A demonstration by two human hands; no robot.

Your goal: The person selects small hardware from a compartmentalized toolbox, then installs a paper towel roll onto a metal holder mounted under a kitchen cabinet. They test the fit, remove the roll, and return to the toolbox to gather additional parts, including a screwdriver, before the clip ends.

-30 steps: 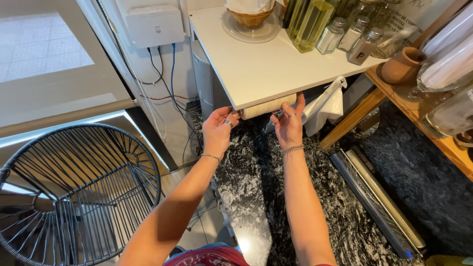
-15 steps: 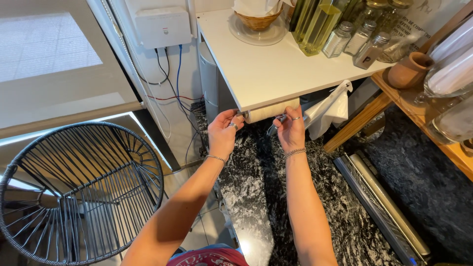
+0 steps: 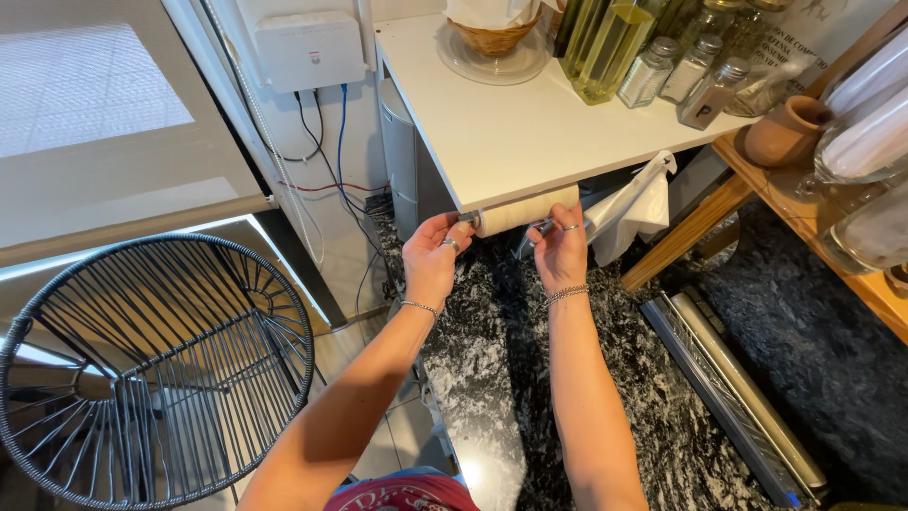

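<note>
A thin beige paper roll [image 3: 526, 210] hangs on a metal holder under the front edge of a white shelf [image 3: 501, 132]. My left hand [image 3: 433, 255] pinches the left end of the holder rod beside the roll. My right hand [image 3: 560, 248] grips the metal bar just under the roll's right part. Both wrists wear thin bracelets, and both hands wear rings.
A black speckled stone counter [image 3: 605, 397] lies below. A white plastic bag [image 3: 636, 203] hangs right of the roll. Oil bottles [image 3: 610, 47], shakers [image 3: 681, 71] and a basket [image 3: 492, 33] stand on the shelf. A round wire chair [image 3: 151, 369] is at left. A wall box with cables [image 3: 310, 47] is behind.
Both hands have stayed at the roll under the shelf edge; the right hand dropped from the roll's face to the bar beneath it. The view shifted slightly.
</note>
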